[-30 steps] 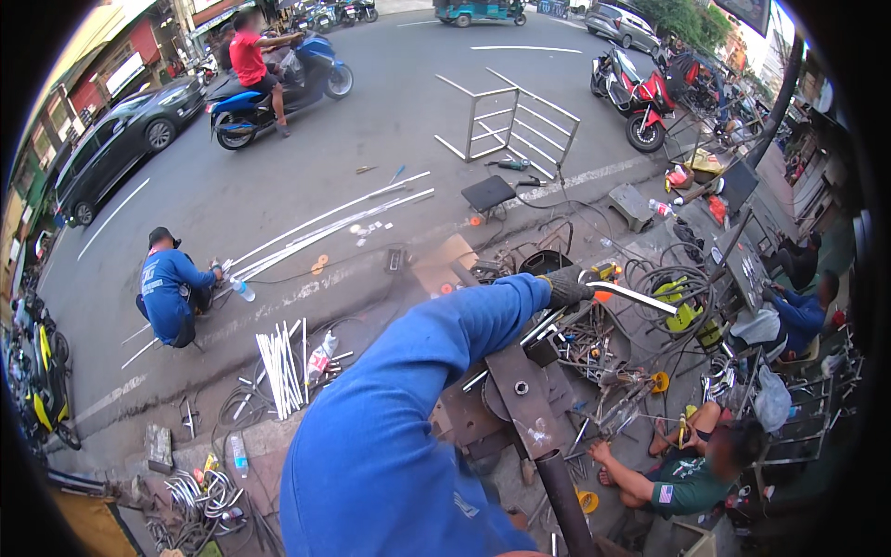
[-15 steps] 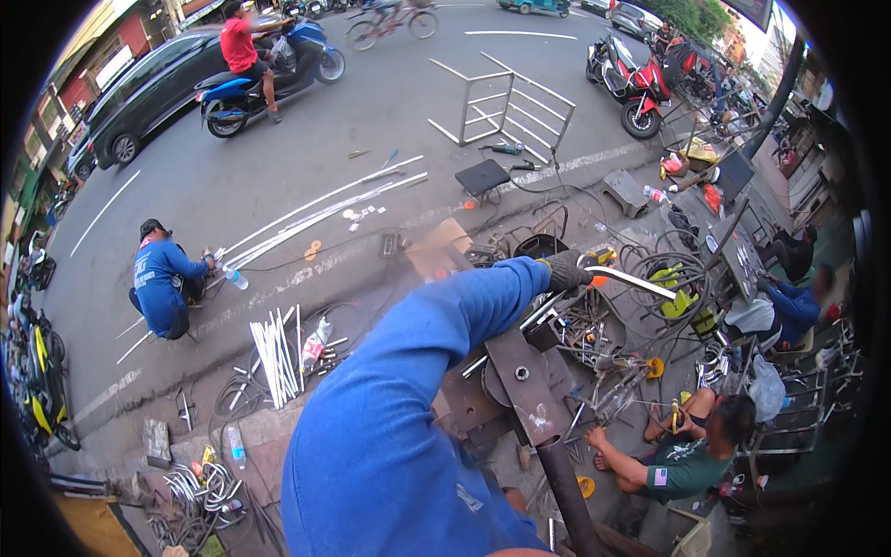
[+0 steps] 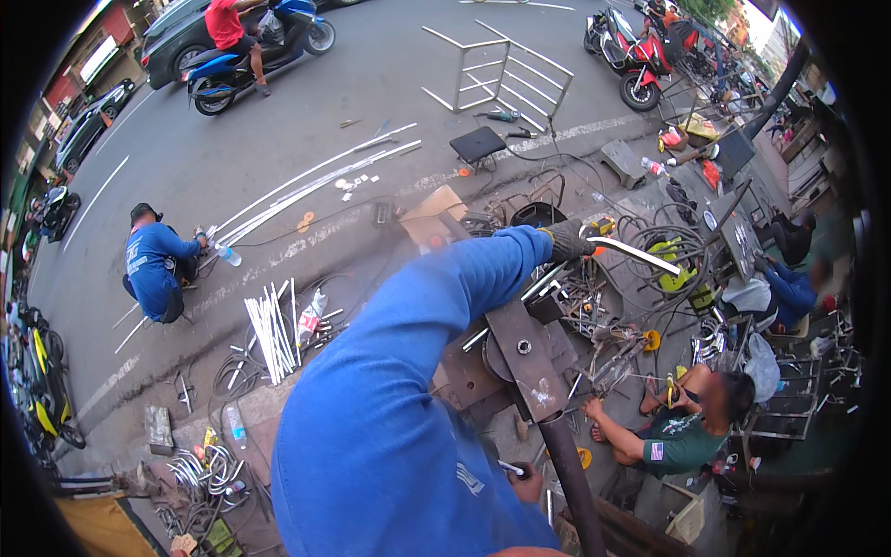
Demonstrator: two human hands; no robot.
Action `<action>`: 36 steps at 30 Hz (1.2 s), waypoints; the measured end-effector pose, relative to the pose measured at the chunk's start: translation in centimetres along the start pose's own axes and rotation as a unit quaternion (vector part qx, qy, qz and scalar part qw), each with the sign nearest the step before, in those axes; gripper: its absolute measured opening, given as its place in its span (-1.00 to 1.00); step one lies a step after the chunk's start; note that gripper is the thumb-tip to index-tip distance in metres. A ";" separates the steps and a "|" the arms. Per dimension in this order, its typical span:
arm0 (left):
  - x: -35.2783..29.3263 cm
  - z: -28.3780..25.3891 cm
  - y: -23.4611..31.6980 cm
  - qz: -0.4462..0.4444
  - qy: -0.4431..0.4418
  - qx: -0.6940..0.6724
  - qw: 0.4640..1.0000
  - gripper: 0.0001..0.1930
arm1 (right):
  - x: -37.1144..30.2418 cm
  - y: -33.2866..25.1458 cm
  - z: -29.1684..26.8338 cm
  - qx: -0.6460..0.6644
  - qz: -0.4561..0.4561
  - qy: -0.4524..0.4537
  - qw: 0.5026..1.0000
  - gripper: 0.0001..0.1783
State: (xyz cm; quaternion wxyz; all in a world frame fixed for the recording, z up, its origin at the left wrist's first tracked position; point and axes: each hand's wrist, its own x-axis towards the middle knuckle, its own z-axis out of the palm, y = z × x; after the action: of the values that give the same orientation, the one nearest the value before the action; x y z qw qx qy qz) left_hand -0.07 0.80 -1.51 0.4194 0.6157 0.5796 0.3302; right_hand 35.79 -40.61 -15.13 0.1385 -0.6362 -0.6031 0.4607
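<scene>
My left hand, in a dark knitted glove at the end of a blue sleeve, is closed round a bent metal tube. The tube's shiny length points right and slightly down. Below that forearm stands a dark steel tube bender, with a bolt through its top plate and a thick pipe handle running toward me. Low in front of my chest, my bare right hand holds a thin metal tube; only its pale end shows. My sleeve and chest hide the rest of that arm.
A person in green sits close at right, handling metal pieces. Another in blue crouches at left by long metal tubes. Cut tubes, bent tubes and coiled cables lie about. A motorcycle is on the road.
My right hand and the thin metal tube have come into view below my chest. My left hand stays on the bent tube. The street scene has shifted upward; the dark car has moved right.
</scene>
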 end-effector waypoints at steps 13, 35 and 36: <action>-2.1 -1.3 2.6 -0.025 -0.042 -0.030 0.998 -0.41 | -3.5 1.9 -1.6 -0.174 0.010 0.505 0.845 -0.65; -3.0 -1.3 4.1 -0.029 -0.075 -0.064 0.995 -0.60 | -10.7 -26.0 -17.5 0.257 -0.230 0.149 0.927 -0.58; -3.3 -1.3 4.3 -0.042 -0.076 -0.071 0.994 -0.58 | -9.5 -28.0 -18.5 0.308 -0.374 0.159 0.860 -0.59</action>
State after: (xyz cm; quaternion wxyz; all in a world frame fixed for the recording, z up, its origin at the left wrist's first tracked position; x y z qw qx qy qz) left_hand 0.26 -2.19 3.21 0.5182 0.5829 0.5468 0.3045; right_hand 33.23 -35.52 19.25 0.5833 -0.3527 -0.5926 0.4291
